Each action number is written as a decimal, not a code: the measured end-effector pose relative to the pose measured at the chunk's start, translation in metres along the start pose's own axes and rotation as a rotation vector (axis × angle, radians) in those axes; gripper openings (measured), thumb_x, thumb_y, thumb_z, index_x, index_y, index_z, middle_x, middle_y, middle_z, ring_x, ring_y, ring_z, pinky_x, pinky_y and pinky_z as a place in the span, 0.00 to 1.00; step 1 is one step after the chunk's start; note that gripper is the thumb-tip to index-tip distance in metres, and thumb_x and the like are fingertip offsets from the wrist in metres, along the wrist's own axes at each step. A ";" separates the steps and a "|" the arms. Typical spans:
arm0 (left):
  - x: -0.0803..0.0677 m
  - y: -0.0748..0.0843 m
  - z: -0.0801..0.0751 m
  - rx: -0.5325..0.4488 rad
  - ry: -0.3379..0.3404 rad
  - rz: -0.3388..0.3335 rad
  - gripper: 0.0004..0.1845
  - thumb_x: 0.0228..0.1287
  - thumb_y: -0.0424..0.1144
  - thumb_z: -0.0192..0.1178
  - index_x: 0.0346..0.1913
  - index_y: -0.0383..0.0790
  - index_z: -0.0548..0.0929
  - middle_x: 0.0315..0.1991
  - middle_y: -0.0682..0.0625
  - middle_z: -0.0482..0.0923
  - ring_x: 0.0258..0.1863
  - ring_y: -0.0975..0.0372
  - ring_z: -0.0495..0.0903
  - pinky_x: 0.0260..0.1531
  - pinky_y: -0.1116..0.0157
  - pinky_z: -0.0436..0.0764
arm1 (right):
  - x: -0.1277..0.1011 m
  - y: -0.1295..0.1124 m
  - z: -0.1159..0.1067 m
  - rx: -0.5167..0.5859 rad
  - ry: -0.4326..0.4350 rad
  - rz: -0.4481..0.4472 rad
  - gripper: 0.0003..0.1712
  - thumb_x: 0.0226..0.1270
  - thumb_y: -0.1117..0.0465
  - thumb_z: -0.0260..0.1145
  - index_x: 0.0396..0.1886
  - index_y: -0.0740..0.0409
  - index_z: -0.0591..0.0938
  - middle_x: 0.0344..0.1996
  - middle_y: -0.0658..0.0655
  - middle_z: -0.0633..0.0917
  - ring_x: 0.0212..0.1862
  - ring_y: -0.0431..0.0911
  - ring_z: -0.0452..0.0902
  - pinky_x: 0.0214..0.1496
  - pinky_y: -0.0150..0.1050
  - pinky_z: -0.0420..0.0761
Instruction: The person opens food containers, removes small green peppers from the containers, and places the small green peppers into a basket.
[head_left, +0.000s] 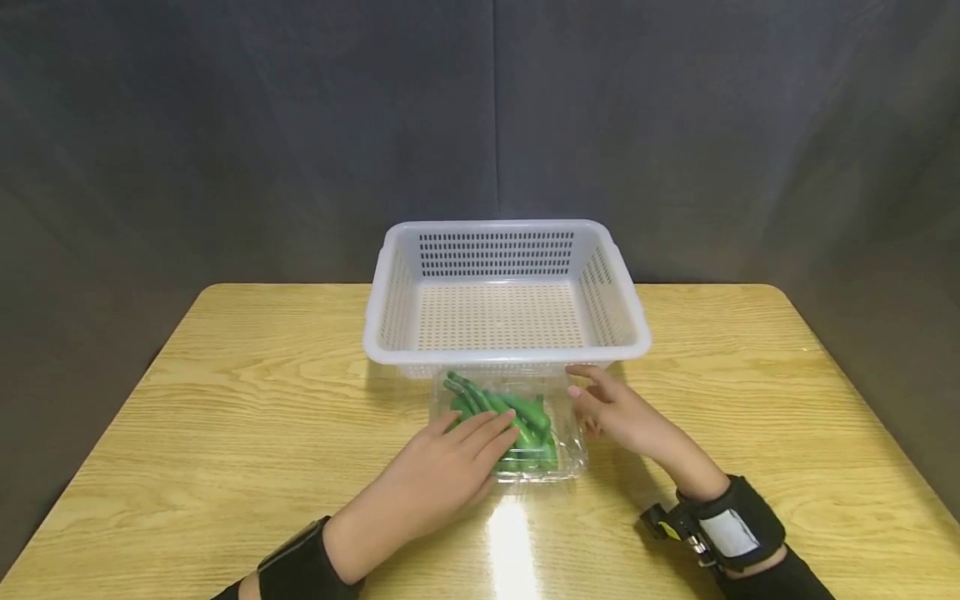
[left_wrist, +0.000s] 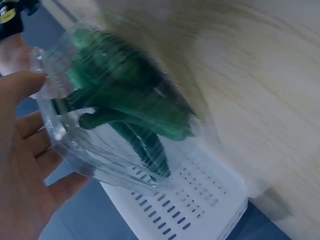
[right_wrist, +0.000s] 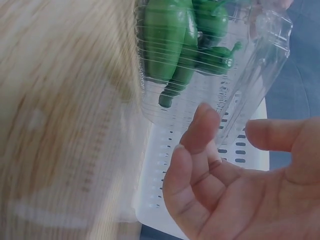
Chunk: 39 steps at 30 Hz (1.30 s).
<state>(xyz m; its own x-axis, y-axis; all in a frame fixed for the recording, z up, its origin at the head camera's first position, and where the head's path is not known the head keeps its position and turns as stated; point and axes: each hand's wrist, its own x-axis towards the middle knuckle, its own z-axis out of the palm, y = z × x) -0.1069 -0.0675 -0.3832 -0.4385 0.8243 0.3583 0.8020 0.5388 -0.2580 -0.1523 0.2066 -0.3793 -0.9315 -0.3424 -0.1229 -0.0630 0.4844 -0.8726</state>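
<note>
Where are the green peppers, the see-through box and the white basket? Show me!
green peppers (head_left: 525, 412), head view, on the middle of the pile.
see-through box (head_left: 576, 454), head view, on its near right corner.
white basket (head_left: 495, 229), head view, on its far rim.

Wearing black sleeves and black wrist straps; right strap (head_left: 738, 523) showing a white panel and carrying a small black camera mount with yellow marking; left strap (head_left: 300, 562) looking plain black.
</note>
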 end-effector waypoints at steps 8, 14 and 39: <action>0.011 0.008 -0.005 -0.048 -0.110 -0.029 0.27 0.71 0.50 0.59 0.69 0.45 0.74 0.69 0.51 0.71 0.65 0.60 0.72 0.59 0.57 0.77 | -0.001 -0.001 0.000 -0.014 0.005 0.020 0.30 0.80 0.59 0.51 0.73 0.70 0.59 0.20 0.55 0.72 0.25 0.48 0.70 0.27 0.36 0.72; 0.021 0.015 -0.004 -0.066 -0.131 -0.015 0.28 0.72 0.51 0.58 0.70 0.45 0.72 0.70 0.51 0.69 0.67 0.60 0.70 0.61 0.56 0.75 | 0.000 0.001 0.001 -0.041 0.015 0.016 0.30 0.80 0.59 0.51 0.73 0.71 0.60 0.21 0.55 0.74 0.26 0.48 0.71 0.27 0.35 0.72; 0.050 0.037 0.001 -0.074 -0.075 -0.057 0.24 0.68 0.50 0.63 0.63 0.43 0.80 0.64 0.49 0.76 0.61 0.58 0.76 0.59 0.56 0.77 | 0.001 0.001 0.002 -0.050 0.021 0.015 0.29 0.80 0.60 0.50 0.72 0.72 0.60 0.21 0.55 0.75 0.26 0.49 0.73 0.28 0.36 0.73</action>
<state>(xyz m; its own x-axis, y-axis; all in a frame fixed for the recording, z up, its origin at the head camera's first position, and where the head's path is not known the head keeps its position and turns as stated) -0.0993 -0.0057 -0.3754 -0.5109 0.8049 0.3019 0.8015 0.5730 -0.1713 -0.1529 0.2047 -0.3811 -0.9398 -0.3179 -0.1255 -0.0661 0.5294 -0.8458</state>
